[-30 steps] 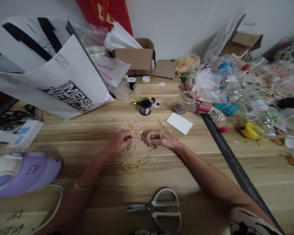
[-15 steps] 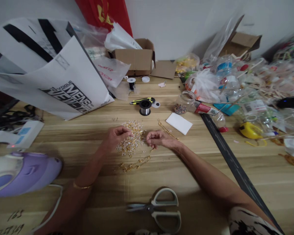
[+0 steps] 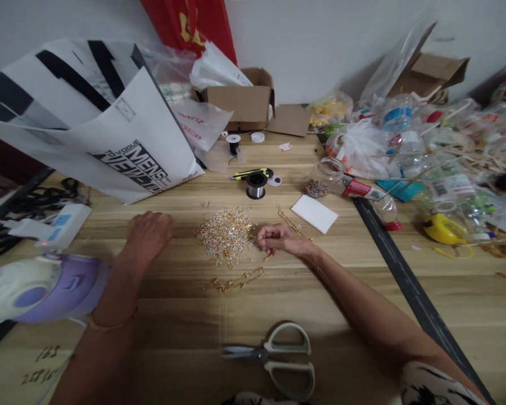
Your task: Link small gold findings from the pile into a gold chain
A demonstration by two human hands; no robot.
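A loose pile of small gold and clear beaded pieces lies on the wooden table. Just right of it, my right hand is closed in a pinch; a short bit of thin gold chain shows below its fingers. My left hand is left of the pile, back upward, its fingers curled under and smeared by motion, so whatever they do is hidden. In front of the pile rests a gold beaded chain. Another gold chain lies partly behind my right hand.
Scissors lie near the front edge. Behind the pile are a wire spool, a yellow cutter knife and a white card. A paper bag stands left, above a purple appliance. Plastic bottles crowd the right.
My left hand has left the pile and moved leftward over the table. My right hand stays beside the pile, still pinched. The whole view has shifted slightly.
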